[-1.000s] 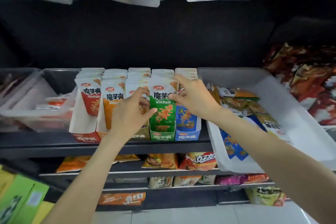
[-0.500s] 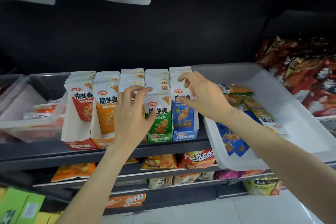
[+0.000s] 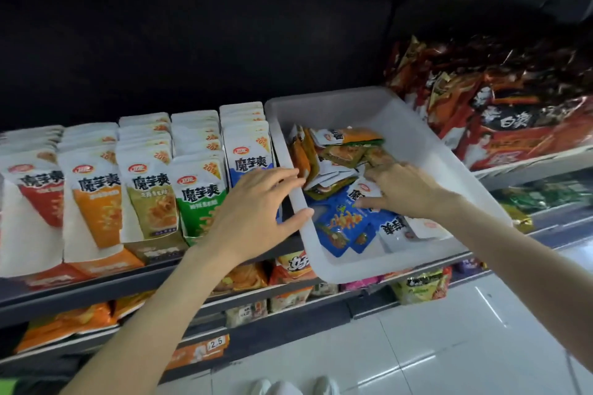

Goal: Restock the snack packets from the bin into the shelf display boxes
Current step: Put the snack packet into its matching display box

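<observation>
Bin (image 3: 426, 151) now under both hands.

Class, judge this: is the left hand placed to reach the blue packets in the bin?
Probably yes: the left hand rests at the bin's rim, and the blue packets lie uncovered just inside.

Shelf (image 3: 154, 279) carries display boxes (image 3: 96, 263) w/ upright packets, beside left hand (image 3: 253, 218). White bin (image 3: 417, 144) under right hand (image 3: 404, 192), overhanging shelf edge.

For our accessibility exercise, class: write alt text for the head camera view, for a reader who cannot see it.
A person's right hand reaches into a white bin of loose snack packets on a shop shelf, while the left hand rests on the bin's near-left rim. Left of the bin stand five display boxes of upright packets.
</observation>
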